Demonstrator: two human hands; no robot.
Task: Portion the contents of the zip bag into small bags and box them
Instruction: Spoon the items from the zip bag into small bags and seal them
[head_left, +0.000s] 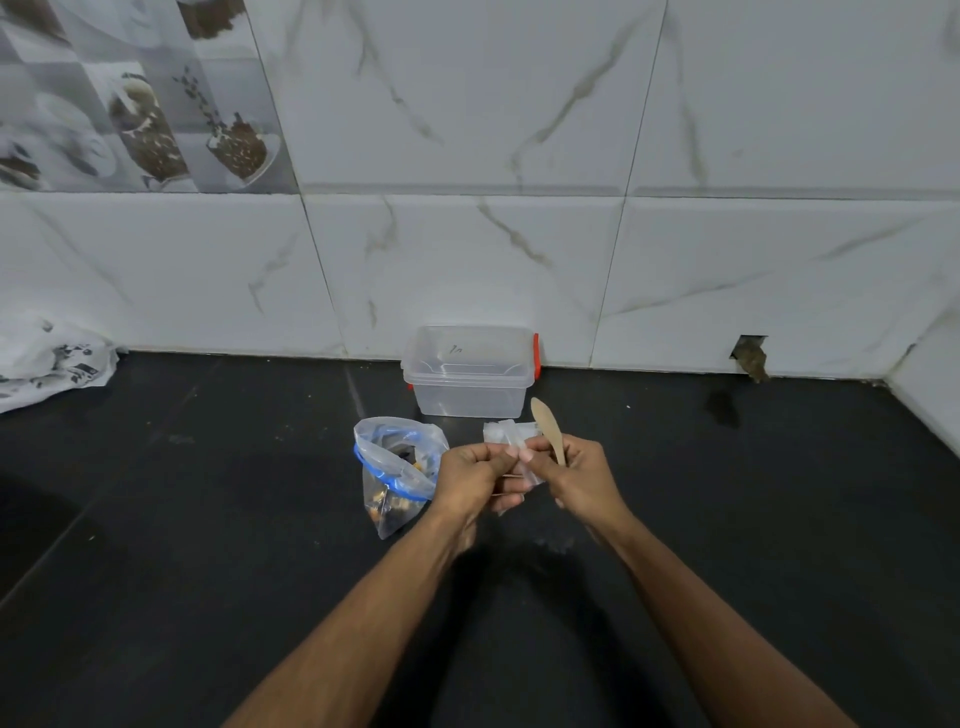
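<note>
Both hands meet just above the middle of the black counter (208, 519), working one small bag (524, 467) between them. The left hand (470, 475) pinches one side of it with curled fingers, and the right hand (582, 478) pinches the other, likely to tease the mouth apart before filling. The right hand also keeps a wooden spoon (548, 428) tucked in its fingers, bowl pointing up and away, probably so it is ready to scoop without being set down.

Just left of the hands the zip bag (395, 467) slumps on the counter, its blue-rimmed mouth gaping towards the person, dark and tan pieces inside, handy for the spoon. A stack of spare small bags (501, 431) lies just beyond the hands. Behind that, against the tiled wall at the counter's back edge, the clear box (470, 374) with red clips stands open and looks empty, so the portioning seems barely begun.
</note>
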